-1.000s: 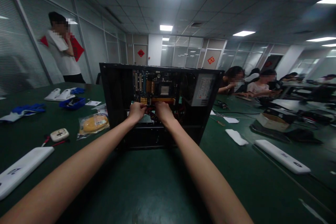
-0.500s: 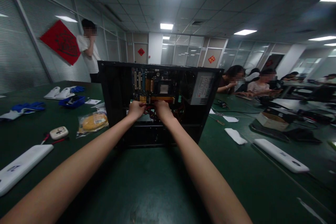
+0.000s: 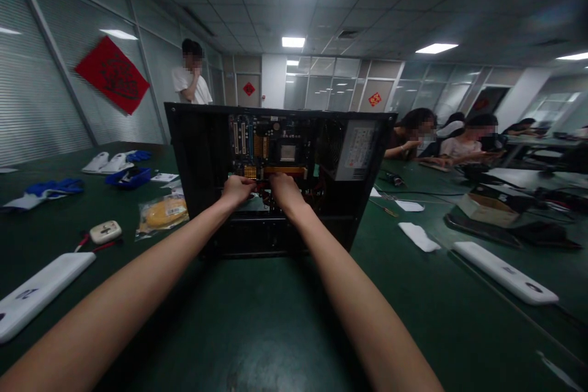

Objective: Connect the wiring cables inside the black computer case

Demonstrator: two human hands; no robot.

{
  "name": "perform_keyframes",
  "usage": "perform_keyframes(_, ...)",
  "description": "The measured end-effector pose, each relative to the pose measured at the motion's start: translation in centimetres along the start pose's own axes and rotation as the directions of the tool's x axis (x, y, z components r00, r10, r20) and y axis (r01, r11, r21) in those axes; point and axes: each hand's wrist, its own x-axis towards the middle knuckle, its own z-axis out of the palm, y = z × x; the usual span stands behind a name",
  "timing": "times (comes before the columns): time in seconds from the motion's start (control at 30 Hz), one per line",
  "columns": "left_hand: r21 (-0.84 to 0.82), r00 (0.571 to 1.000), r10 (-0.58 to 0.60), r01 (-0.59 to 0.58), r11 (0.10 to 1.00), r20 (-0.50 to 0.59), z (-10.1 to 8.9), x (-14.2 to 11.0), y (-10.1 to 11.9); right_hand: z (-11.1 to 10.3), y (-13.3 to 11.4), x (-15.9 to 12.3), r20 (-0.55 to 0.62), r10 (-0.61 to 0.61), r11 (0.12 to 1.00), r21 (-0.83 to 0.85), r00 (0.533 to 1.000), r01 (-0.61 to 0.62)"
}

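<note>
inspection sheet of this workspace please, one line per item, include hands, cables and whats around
surface: dark green tabletop, light reflecting near the front
job's things: black metal computer case upright, open side facing the camera; dark circuit board inside, grey boxy power supply at upper right
clutter: yellow item in clear plastic bag, blue plastic tray, long white plastic device at left; open cardboard box at right
grippers: bare left hand and bare right hand at the board's lower edge; grip unclear
cables: thin reddish wires inside the case
surroundings: standing person in white top beyond the case; seated people, right
</note>
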Motion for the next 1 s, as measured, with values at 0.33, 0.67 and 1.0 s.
perform_keyframes(0.33, 0.135, 0.999, 0.031, -0.030, 0.990, -0.006, -0.5, -0.9, 1.3, 0.3, 0.1, 0.2, 0.011, 0.008, 0.999, 0.037, 1.000, -0.008)
perform_keyframes(0.67, 0.302, 0.994, 0.077, -0.098, 0.948, 0.080, -1.3, -3.2, 3.3, 0.6, 0.1, 0.4, 0.015, 0.071, 0.996, 0.053, 0.997, -0.072)
perform_keyframes(1.0, 0.352, 0.987, 0.111, -0.145, 0.925, 0.115, -1.2, -3.1, 3.2, 0.9, 0.5, 0.7, 0.012, 0.065, 0.995, 0.073, 0.998, -0.065)
